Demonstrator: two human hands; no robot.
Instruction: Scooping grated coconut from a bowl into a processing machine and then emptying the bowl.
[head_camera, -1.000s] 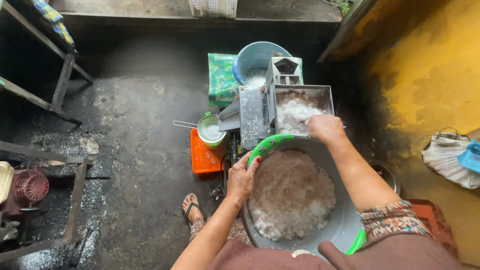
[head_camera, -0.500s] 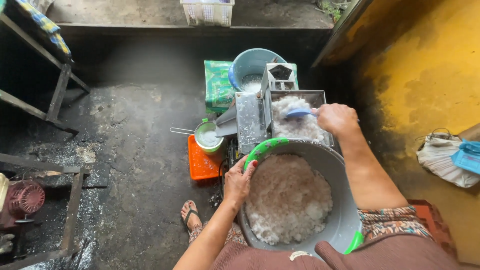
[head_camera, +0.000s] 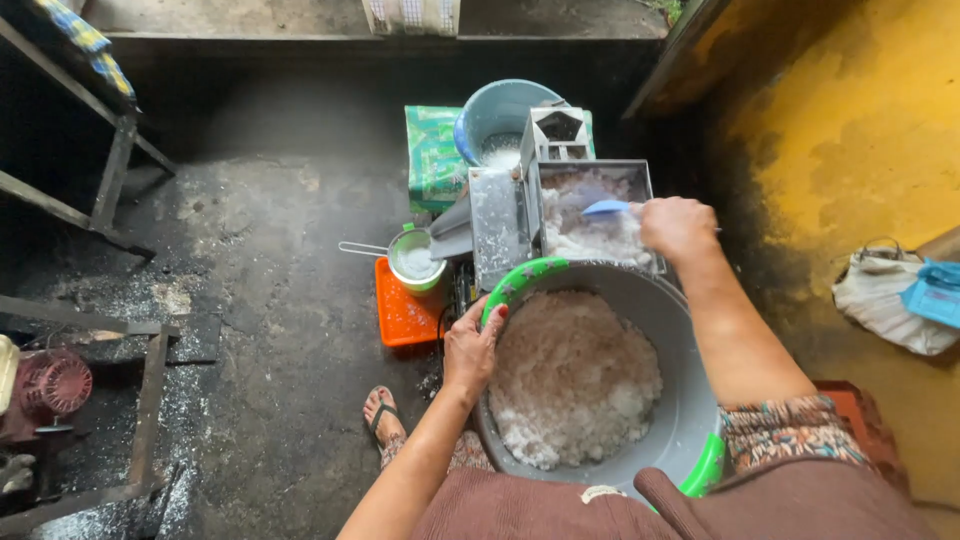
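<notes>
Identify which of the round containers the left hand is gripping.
The left hand grips the big grey basin by its green rim, the one full of white shreds. The blue tub behind the machine and the small green pot sit untouched.

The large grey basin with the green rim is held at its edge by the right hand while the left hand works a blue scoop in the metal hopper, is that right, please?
Not quite: the head view shows the hands swapped. The left hand holds the large grey basin with the green rim, and the right hand works the blue scoop in the metal hopper.
</notes>
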